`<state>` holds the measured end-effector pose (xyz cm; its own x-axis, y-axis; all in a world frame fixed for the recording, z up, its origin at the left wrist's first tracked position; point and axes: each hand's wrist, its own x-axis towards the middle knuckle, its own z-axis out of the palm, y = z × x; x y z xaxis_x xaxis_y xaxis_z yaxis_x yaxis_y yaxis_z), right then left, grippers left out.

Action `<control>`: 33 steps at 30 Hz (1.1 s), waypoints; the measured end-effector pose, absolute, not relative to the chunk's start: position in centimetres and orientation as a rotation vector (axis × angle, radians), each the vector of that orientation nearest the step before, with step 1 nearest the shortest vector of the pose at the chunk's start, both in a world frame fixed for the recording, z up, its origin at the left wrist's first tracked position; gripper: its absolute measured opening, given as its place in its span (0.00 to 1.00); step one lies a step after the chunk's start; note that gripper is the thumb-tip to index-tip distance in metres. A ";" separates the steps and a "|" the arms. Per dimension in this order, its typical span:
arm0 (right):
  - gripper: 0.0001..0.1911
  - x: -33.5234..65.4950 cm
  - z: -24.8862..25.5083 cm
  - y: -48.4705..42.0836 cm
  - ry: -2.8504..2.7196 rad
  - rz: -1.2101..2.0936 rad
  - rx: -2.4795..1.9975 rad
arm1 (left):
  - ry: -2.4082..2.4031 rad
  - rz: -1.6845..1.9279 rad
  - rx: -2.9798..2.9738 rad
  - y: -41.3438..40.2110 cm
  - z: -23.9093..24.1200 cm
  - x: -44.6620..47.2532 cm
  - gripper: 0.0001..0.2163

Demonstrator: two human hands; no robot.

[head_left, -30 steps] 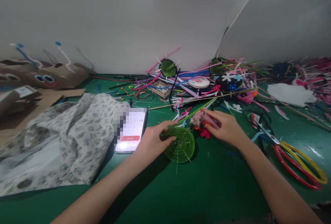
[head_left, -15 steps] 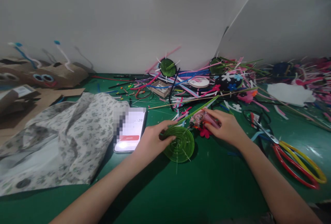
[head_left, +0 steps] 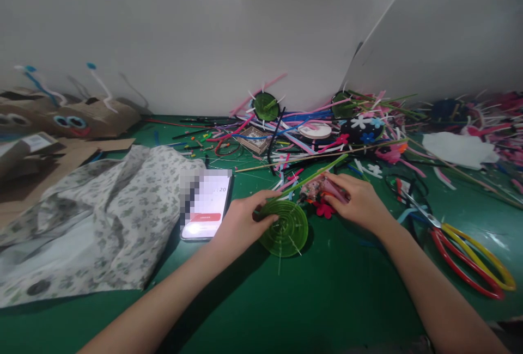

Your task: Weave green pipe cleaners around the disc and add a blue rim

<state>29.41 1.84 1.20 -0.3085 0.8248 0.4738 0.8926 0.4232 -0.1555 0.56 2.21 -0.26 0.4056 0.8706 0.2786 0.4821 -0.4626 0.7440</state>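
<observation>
left hand [head_left: 248, 217]: pinching green disc [head_left: 289, 235] | right hand [head_left: 356, 199]: gripping pink object [head_left: 313, 189], long axis pointing left

I count two hands: one green disc [head_left: 288, 234] in my left hand [head_left: 250, 218], one pink piece [head_left: 314, 186] in my right hand [head_left: 354, 196]. Towards the back edge of the tabletop [head_left: 253, 310] are two dark-rimmed rounds [head_left: 261, 106]; towards its left edge, one patterned cloth [head_left: 118, 218] and two cardboard figures [head_left: 100, 118]; towards its right edge, one pair of scissors [head_left: 436, 223]. There is one phone [head_left: 212, 207]. The coloured stems [head_left: 303, 116] are too tangled to count.
</observation>
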 end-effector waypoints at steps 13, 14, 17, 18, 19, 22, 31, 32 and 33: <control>0.26 29.5 1.2 1.8 -2.210 -0.178 -1.469 | 1.154 0.902 2.121 2.2 -0.3 0.6 0.20; 0.26 29.5 1.2 1.8 -2.211 -0.172 -1.470 | 1.156 0.902 2.122 2.2 -0.3 0.6 0.20; 0.25 29.5 1.2 1.8 -2.208 -0.174 -1.470 | 1.163 0.900 2.125 2.2 -0.3 0.6 0.19; 0.25 29.5 1.2 1.8 -2.208 -0.179 -1.471 | 1.161 0.900 2.126 2.2 -0.3 0.6 0.19; 0.25 29.5 1.2 1.8 -2.210 -0.181 -1.472 | 1.158 0.901 2.127 2.2 -0.2 0.6 0.19; 0.26 29.6 1.2 1.8 -2.219 -0.178 -1.472 | 1.150 0.898 2.123 2.2 -0.2 0.6 0.19; 0.25 29.5 1.3 1.8 -2.213 -0.150 -1.473 | 1.156 0.884 2.108 2.2 -0.1 0.6 0.19; 0.25 29.5 1.3 1.8 -2.214 -0.145 -1.471 | 1.156 0.882 2.105 2.2 -0.1 0.6 0.19; 0.25 29.5 1.3 1.8 -2.213 -0.142 -1.469 | 1.157 0.882 2.103 2.2 -0.1 0.6 0.19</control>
<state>29.51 1.80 1.33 -0.3113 0.8419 0.4408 0.8913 0.4196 -0.1719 0.59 2.22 -0.10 0.4068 0.8726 0.2705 0.4921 -0.4587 0.7399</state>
